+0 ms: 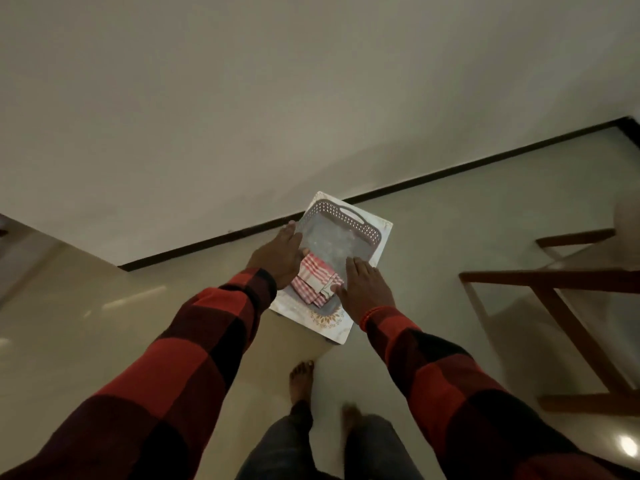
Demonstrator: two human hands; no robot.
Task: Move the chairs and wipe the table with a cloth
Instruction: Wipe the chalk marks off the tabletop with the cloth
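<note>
Pale glossy floor [450,237] fills our head view, with a plain wall [242,98] beyond a dark skirting line. We reach both arms down to a small white stool [379,237] near that wall. On it sits a grey perforated basket [346,223], and the red-and-white checked cloth [310,277] lies folded at its near end. Our left hand [280,256] curls over the basket's left rim. Our right hand [363,289] lies flat, fingers straight, against the near right rim, beside the cloth. At far right, we see 1 glass-topped table [571,292] with wooden legs. Our 2 bare feet show below.
</note>
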